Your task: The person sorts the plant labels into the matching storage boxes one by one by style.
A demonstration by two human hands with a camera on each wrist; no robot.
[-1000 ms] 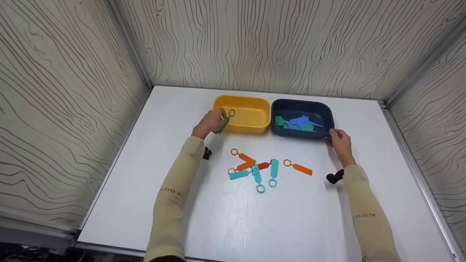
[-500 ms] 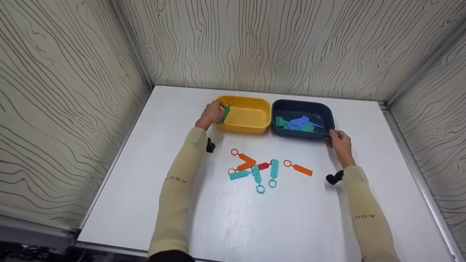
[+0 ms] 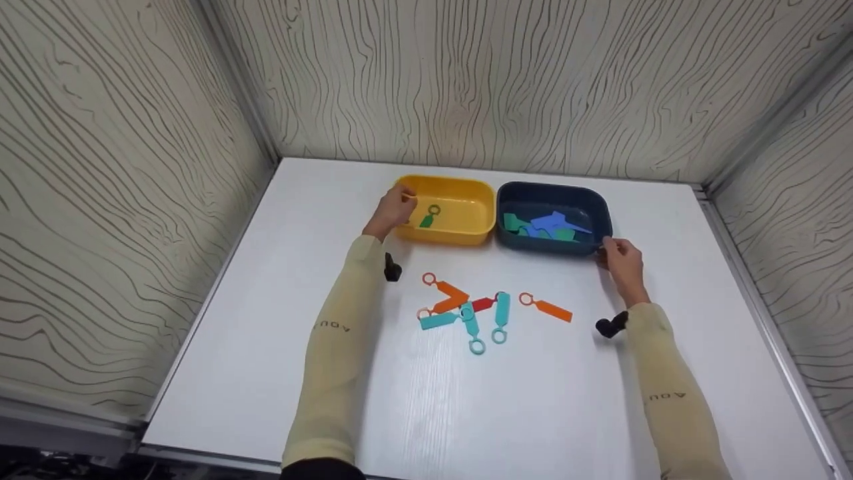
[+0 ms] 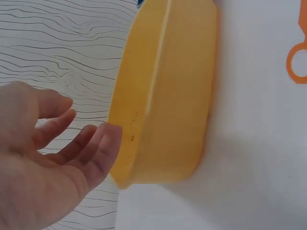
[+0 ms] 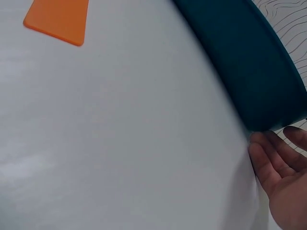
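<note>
My left hand (image 3: 394,208) is at the left end of the yellow bin (image 3: 453,237), fingers loosely bent. Nothing lies between thumb and fingers in the left wrist view, where the fingertips (image 4: 111,132) overlap the bin's rim. Inside that bin lies a green tag with a ring end (image 3: 427,220). My right hand (image 3: 625,267) touches the near right corner of the dark blue bin (image 3: 546,248) with loosely bent fingers. Its fingertips (image 5: 259,139) meet the bin's outer wall in the right wrist view. Several blue and green tags (image 3: 552,222) lie in the dark blue bin.
Ring-ended tags lie on the white table (image 3: 453,413) in front of the bins. An overlapping group includes orange tags (image 3: 453,295), a red tag (image 3: 481,305) and turquoise tags (image 3: 502,310). A separate orange tag (image 3: 553,311) lies right of them. Patterned panels (image 3: 466,87) surround the table.
My left hand moved over the yellow bin with the green tag and let it go; the tag now lies inside. My right hand has stayed at the dark blue bin's corner.
</note>
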